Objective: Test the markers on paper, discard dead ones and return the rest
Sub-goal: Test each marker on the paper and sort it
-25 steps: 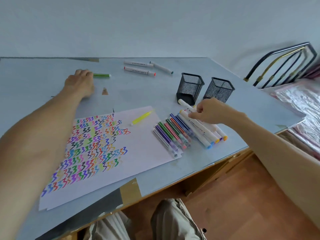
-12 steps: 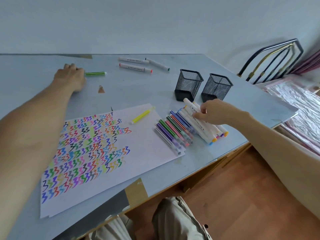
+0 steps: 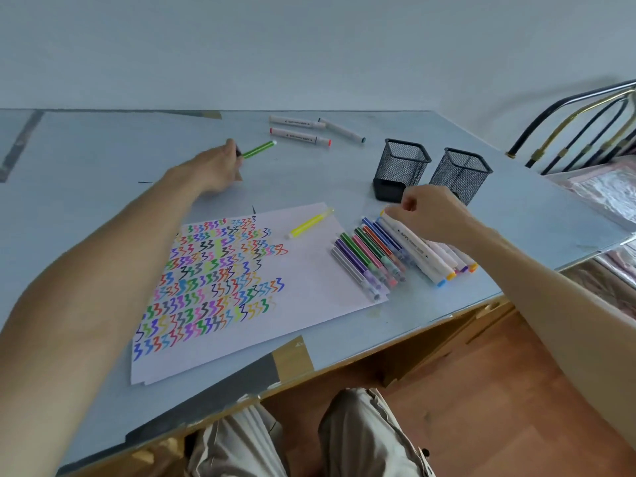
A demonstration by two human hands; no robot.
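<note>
A white paper sheet (image 3: 320, 277) covered in coloured zigzag test marks lies on the grey table (image 3: 103, 160). A yellow marker (image 3: 309, 223) rests on its far edge. Right of the paper lie a row of thin coloured markers (image 3: 368, 259) and a bunch of thick white markers (image 3: 444, 259). My right hand (image 3: 430, 211) pinches the far end of one white marker (image 3: 413, 244) in that bunch. Far across the table, my left hand (image 3: 213, 170) grips the dark end of a green marker (image 3: 258, 150). Two black mesh cups (image 3: 401, 166) (image 3: 461, 173) stand behind my right hand.
Three white markers (image 3: 299, 136) lie apart near the table's far edge. A metal bed frame (image 3: 568, 122) and bedding stand to the right of the table. The table's near edge runs diagonally above my knees (image 3: 361, 435), with a wooden floor below.
My left hand went from resting beside the green marker to closing on its end, and the marker now sits at an angle. My right hand stayed on the white markers, fingers curled tighter.
</note>
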